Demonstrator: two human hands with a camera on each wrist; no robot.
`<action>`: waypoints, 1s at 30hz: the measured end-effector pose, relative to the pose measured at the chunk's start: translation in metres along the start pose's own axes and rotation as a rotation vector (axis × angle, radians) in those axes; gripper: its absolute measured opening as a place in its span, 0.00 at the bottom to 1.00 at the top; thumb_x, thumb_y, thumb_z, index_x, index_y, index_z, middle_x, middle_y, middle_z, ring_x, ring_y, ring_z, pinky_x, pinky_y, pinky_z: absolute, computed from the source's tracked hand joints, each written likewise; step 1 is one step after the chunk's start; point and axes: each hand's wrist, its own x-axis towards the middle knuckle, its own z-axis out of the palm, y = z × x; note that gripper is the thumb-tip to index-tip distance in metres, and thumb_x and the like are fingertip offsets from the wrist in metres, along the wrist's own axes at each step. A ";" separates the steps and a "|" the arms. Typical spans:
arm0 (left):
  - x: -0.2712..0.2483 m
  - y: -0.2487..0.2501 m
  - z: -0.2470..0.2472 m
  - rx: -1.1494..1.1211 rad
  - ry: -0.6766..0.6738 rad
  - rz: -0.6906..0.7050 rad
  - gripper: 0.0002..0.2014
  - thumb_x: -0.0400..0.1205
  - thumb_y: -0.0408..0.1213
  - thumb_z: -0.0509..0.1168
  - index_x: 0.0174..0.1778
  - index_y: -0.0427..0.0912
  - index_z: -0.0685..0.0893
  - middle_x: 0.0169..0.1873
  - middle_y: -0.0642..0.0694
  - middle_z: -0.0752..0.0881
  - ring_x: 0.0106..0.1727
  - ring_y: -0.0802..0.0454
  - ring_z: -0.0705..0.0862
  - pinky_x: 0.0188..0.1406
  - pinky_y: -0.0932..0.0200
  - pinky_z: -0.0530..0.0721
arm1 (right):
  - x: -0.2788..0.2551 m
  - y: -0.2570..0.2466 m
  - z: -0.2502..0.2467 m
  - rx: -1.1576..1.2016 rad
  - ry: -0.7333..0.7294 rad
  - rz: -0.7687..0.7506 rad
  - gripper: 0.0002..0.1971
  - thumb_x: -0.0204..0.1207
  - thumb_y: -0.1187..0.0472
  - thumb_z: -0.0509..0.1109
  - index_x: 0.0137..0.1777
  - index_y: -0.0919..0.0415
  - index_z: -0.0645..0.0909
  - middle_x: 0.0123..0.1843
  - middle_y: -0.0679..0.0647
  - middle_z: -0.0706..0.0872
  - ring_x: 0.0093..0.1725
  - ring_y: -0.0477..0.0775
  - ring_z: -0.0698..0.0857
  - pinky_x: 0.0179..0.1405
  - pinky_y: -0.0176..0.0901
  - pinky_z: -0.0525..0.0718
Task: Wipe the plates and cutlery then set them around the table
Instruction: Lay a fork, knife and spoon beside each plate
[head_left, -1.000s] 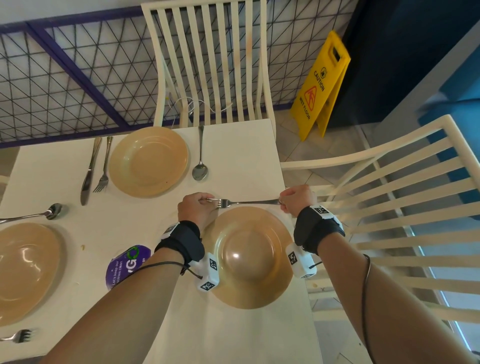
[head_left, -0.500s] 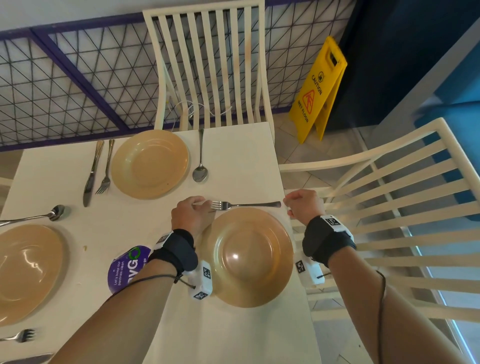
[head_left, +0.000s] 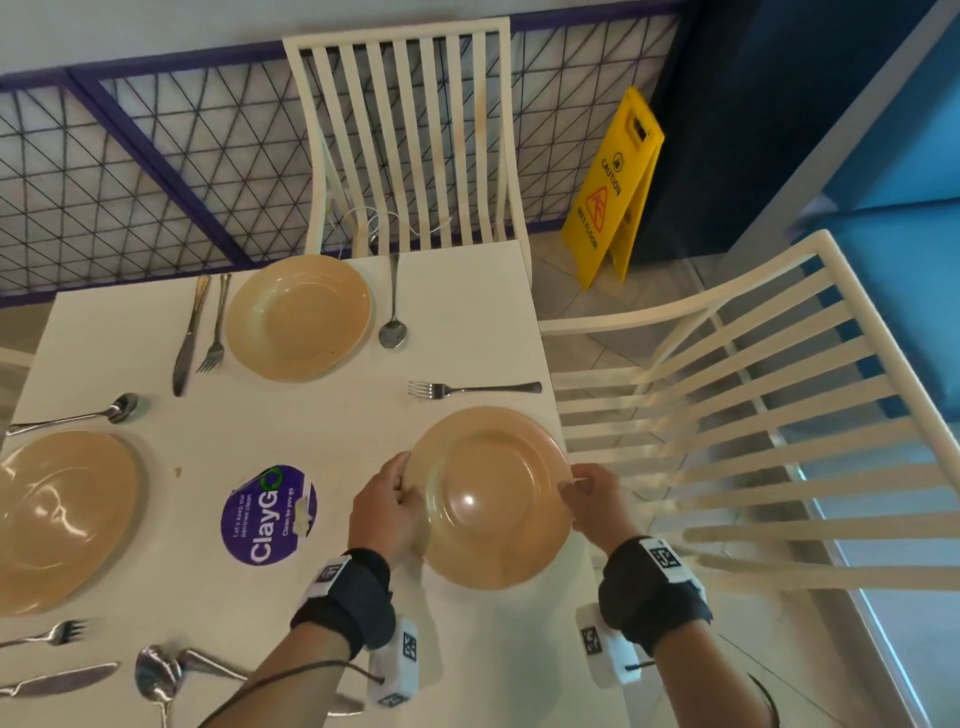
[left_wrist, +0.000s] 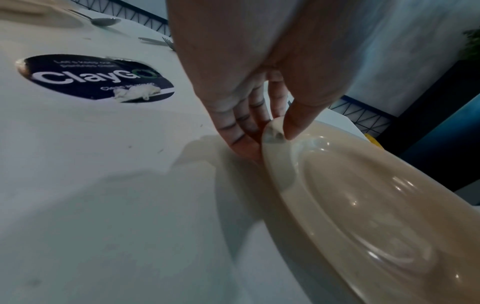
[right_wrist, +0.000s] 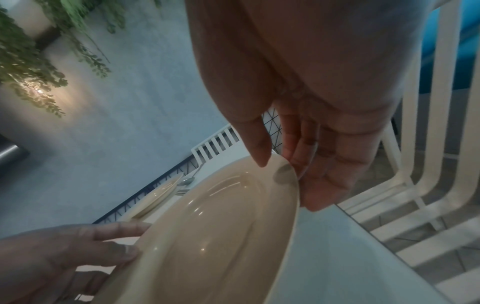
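A tan plate (head_left: 488, 499) is held a little above the white table (head_left: 322, 431) near its right edge, tilted. My left hand (head_left: 387, 512) pinches its left rim, thumb on top and fingers underneath, as the left wrist view shows on the plate (left_wrist: 363, 205). My right hand (head_left: 592, 499) pinches the right rim the same way, with the plate (right_wrist: 207, 236) seen below it in the right wrist view. A fork (head_left: 472, 388) lies on the table just beyond the plate, handle pointing right, touched by neither hand.
A far plate (head_left: 298, 317) lies between a knife (head_left: 189, 338), fork (head_left: 214, 332) and spoon (head_left: 392, 312). A left plate (head_left: 57, 519) has a spoon (head_left: 78, 413) beyond it. Loose cutlery (head_left: 156, 675) lies front left. White chairs (head_left: 753, 441) stand right and behind.
Both hands let go of the fork, which now lies beyond the plate. They moved back to the plate's rims and lifted it off the table.
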 end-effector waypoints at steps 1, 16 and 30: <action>-0.005 -0.002 0.002 -0.003 -0.001 -0.006 0.24 0.85 0.34 0.65 0.78 0.53 0.77 0.66 0.46 0.87 0.61 0.46 0.87 0.69 0.46 0.84 | -0.005 0.003 -0.001 -0.010 0.005 0.001 0.13 0.79 0.56 0.66 0.62 0.54 0.83 0.49 0.52 0.92 0.46 0.56 0.90 0.52 0.57 0.91; 0.040 0.018 -0.026 -0.006 0.051 -0.053 0.15 0.82 0.46 0.66 0.64 0.53 0.84 0.55 0.50 0.88 0.56 0.47 0.87 0.67 0.51 0.82 | 0.030 -0.053 -0.034 -0.225 0.169 -0.203 0.13 0.83 0.60 0.62 0.60 0.55 0.86 0.59 0.55 0.89 0.56 0.58 0.86 0.56 0.47 0.83; 0.138 0.029 -0.015 -0.189 0.108 -0.123 0.05 0.72 0.49 0.70 0.36 0.65 0.89 0.41 0.49 0.93 0.51 0.38 0.91 0.56 0.42 0.91 | 0.095 -0.108 0.003 -0.646 0.074 -0.458 0.14 0.85 0.60 0.66 0.67 0.49 0.84 0.67 0.52 0.80 0.69 0.59 0.77 0.63 0.54 0.82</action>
